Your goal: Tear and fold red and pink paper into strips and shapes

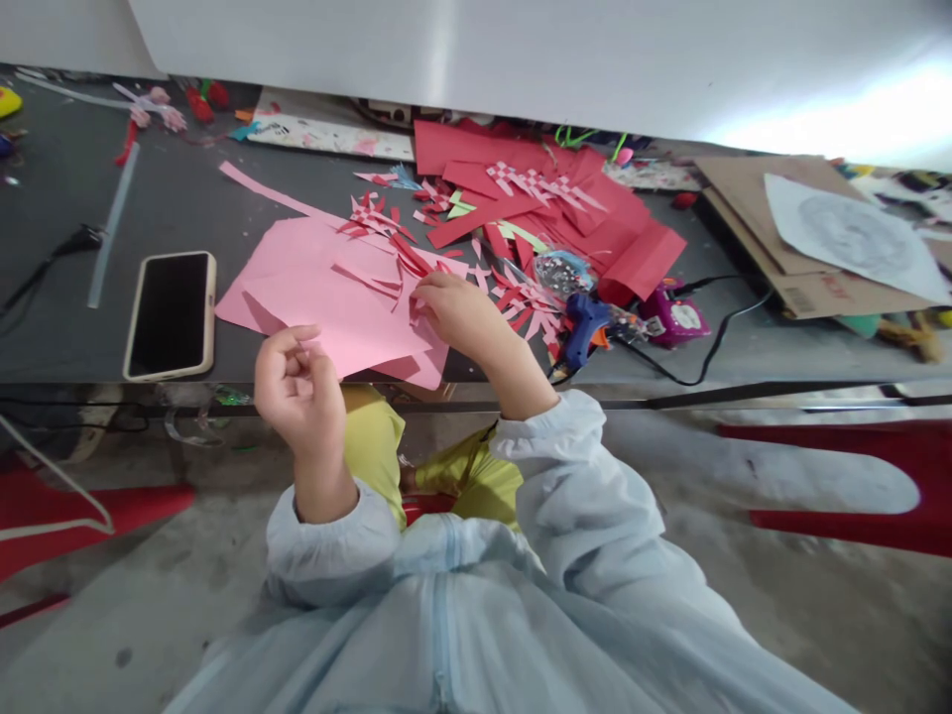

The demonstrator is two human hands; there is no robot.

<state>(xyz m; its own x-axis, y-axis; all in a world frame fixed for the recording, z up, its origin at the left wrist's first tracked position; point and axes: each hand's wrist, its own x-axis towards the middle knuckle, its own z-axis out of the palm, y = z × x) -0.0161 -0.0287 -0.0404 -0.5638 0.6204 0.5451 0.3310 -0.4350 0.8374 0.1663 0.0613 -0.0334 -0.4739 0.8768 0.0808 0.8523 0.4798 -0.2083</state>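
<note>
My left hand (301,387) is at the table's front edge, its fingers curled and the thumb closed on the near edge of a pink paper sheet (319,278). That sheet lies over other pink paper and is slightly raised on the left. Over the sheet's right part, my right hand (455,315) has its fingers pinched together at a narrow pink paper strip (404,299); the fingers partly hide the grip. Red paper strips (413,260) lie just beyond those fingertips. Small woven red-and-pink pieces (372,213) rest at the sheet's far edge.
A phone (171,315) and a clear glue stick (113,228) lie on the left. Right of my hands are red paper sheets (632,233), cut scraps (525,302), a blue glue gun (584,329) with a cord, and a purple box (675,315). Cardboard (751,213) holds a drawing (855,238).
</note>
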